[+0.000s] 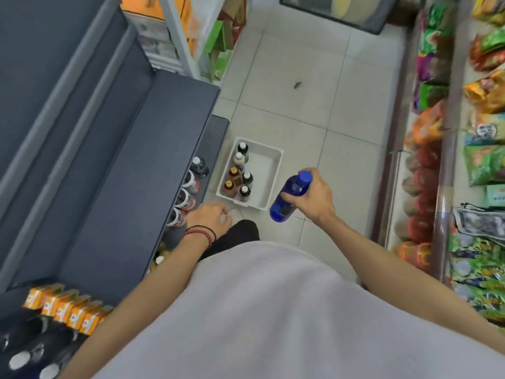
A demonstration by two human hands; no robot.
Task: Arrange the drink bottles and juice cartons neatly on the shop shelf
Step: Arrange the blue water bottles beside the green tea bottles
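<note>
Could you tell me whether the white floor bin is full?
Partly full: the white bin holds upright bottles along one side; the rest is bare.

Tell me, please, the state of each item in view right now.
blue bottle: capped, tilted, gripped by the right hand.
white bin: on the floor, part full, six capped bottles upright.
shelf bottles: upright in a row.
juice cartons: standing in a row.
left hand: down by the shelf bottles; grip unclear.
</note>
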